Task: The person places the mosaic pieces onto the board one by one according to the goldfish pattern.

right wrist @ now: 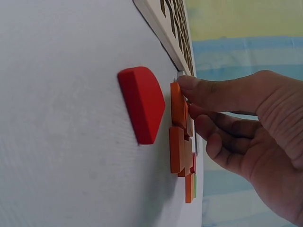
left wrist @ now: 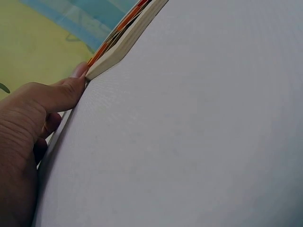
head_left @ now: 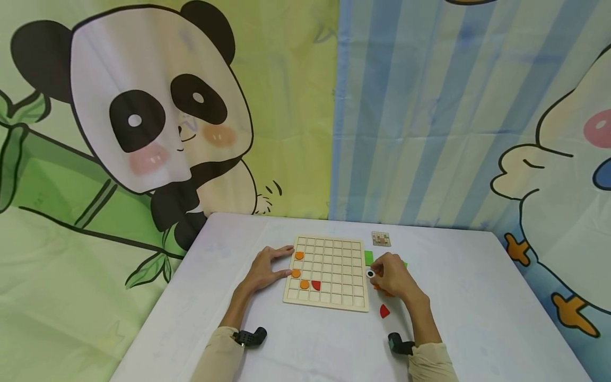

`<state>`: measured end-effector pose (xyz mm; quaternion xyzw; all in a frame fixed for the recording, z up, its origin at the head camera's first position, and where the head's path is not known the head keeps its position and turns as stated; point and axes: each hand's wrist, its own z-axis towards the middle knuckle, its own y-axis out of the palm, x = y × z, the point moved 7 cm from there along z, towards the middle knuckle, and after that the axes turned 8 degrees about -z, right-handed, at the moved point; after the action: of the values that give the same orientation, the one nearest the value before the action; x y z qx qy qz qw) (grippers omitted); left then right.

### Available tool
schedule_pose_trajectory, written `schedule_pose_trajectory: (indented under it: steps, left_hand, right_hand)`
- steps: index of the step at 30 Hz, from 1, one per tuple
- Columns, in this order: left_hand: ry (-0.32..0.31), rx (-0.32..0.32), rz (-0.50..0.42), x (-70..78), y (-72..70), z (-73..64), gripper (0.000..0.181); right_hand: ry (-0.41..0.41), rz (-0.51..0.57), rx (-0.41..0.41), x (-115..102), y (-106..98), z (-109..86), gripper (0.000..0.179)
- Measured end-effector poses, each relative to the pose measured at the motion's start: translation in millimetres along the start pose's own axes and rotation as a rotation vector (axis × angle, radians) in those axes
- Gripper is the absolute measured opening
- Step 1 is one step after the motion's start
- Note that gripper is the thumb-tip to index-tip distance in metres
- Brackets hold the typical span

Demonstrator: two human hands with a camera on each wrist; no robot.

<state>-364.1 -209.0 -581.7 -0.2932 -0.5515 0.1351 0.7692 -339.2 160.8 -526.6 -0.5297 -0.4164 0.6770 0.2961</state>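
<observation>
A wooden grid board (head_left: 336, 273) lies on the table. It bears several orange discs (head_left: 299, 255) near its left side and a red quarter-round piece (head_left: 316, 285). My left hand (head_left: 261, 269) rests at the board's left edge, thumb and index finger extended and touching it. Just off the right edge, my right hand (head_left: 393, 275) pinches a white disc with a black dot (head_left: 370, 274) between thumb and fingers. Under that hand lie several orange pieces (right wrist: 177, 149), partly hidden. A loose red piece (right wrist: 142, 105) lies nearer to me.
Green pieces (head_left: 369, 258) lie beside the board's right edge, partly behind my right hand. A small patterned card (head_left: 381, 239) lies at the back of the white table (head_left: 453, 297). A printed curtain (head_left: 286, 106) hangs right behind the table.
</observation>
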Motion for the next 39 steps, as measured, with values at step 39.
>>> schedule_pose_trajectory:
  steps: [39]
  left_hand:
    - [0.023,-0.002,0.002,8.3,-1.9,-0.2,0.067]
  right_hand:
    - [-0.037,-0.023,-0.015,-3,0,7.6,0.017]
